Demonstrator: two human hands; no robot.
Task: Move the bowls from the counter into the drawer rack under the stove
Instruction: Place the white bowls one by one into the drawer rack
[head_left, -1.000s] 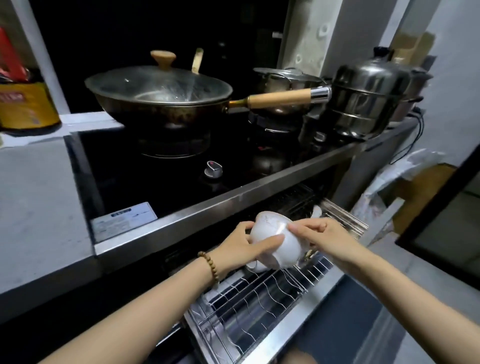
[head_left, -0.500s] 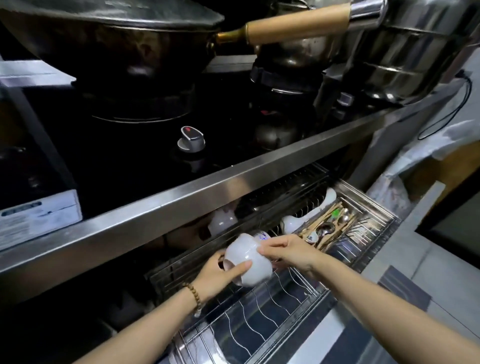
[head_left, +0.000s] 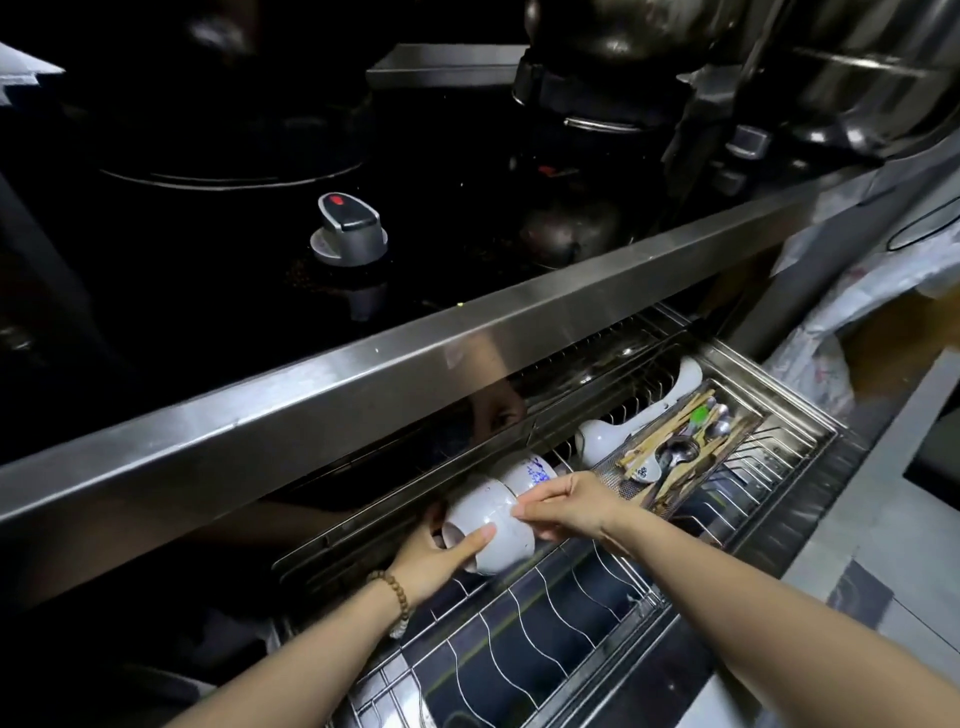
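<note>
A white bowl (head_left: 493, 522) lies tilted on its side over the back left of the open wire drawer rack (head_left: 545, 639) under the stove. My left hand (head_left: 441, 558) grips its foot from below, thumb across the wall. My right hand (head_left: 569, 506) pinches the bowl's upper rim from the right. Just behind it a second white bowl with blue pattern (head_left: 530, 473) rests on edge in the rack, touching the held one.
A cutlery tray (head_left: 691, 452) with chopsticks and spoons and white ladles (head_left: 623, 426) fills the rack's right side. The stainless counter edge (head_left: 415, 358) overhangs the drawer. A stove knob (head_left: 349, 228) and pots sit above. A plastic bag (head_left: 831, 332) hangs at right.
Both hands have carried the bowl down from in front of the counter edge into the drawer's back left, beside the patterned bowl. The view has dropped closer to the rack.
</note>
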